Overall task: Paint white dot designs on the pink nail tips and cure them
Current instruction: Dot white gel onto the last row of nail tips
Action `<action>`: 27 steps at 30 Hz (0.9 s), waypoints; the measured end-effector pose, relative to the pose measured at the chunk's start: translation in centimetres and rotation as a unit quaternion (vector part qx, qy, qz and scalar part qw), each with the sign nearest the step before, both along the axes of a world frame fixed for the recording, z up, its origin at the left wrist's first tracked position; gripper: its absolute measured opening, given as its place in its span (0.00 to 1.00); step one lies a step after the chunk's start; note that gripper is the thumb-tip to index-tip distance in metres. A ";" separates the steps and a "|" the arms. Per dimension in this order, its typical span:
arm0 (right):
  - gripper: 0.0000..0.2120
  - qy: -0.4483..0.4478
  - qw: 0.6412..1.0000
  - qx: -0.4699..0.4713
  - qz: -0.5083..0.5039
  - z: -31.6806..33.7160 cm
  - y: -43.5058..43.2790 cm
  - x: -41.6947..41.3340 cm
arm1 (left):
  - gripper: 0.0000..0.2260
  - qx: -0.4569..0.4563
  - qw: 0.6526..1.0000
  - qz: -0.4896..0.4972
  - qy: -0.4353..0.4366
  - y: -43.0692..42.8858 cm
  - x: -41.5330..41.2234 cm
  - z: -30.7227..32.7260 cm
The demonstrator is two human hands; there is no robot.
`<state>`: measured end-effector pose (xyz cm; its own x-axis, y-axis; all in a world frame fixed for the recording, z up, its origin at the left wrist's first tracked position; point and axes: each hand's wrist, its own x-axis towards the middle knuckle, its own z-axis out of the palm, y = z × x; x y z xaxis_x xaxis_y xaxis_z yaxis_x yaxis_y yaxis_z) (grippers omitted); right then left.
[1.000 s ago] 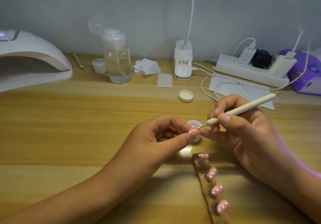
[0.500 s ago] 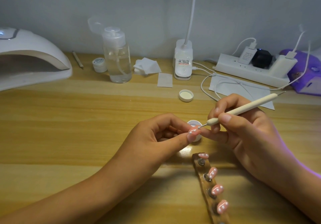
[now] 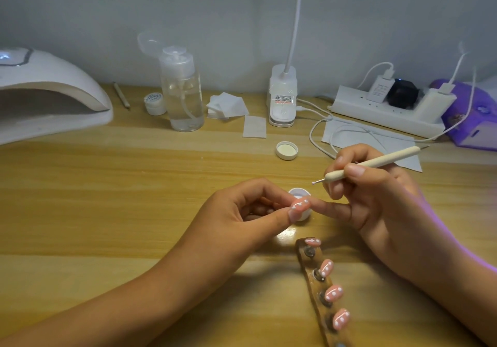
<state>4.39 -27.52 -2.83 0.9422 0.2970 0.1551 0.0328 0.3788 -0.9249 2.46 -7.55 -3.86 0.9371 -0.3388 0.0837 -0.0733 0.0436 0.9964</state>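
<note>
My left hand (image 3: 242, 212) pinches a pink nail tip (image 3: 300, 206) with white dots between thumb and fingers, just in front of a small white paint pot (image 3: 299, 193). My right hand (image 3: 376, 196) grips a cream dotting tool (image 3: 371, 163) like a pen. Its metal tip is lifted above and to the right of the nail tip, apart from it. One right finger touches the left fingertips. A brown holder strip (image 3: 313, 287) near the front edge carries several pink dotted nail tips (image 3: 333, 293). The white curing lamp (image 3: 48, 96) sits at the far left.
Along the back stand a clear pump bottle (image 3: 183, 93), a small white jar (image 3: 154, 103), cotton pads (image 3: 227, 106), a white desk lamp base (image 3: 282, 99), a power strip (image 3: 387, 110) with cables and a purple device (image 3: 473, 115). A loose white cap (image 3: 287, 150) lies mid-table.
My right hand has lifted the dotting tool's tip up and to the right, off the nail tip. My left hand still holds the nail tip, now turned so its dots show.
</note>
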 end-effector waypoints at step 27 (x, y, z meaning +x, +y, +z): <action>0.07 0.045 0.997 0.005 -0.066 0.4 -0.7 1.0 | 0.05 0.188 0.870 -0.026 -0.454 -1.3 -5.0 1.6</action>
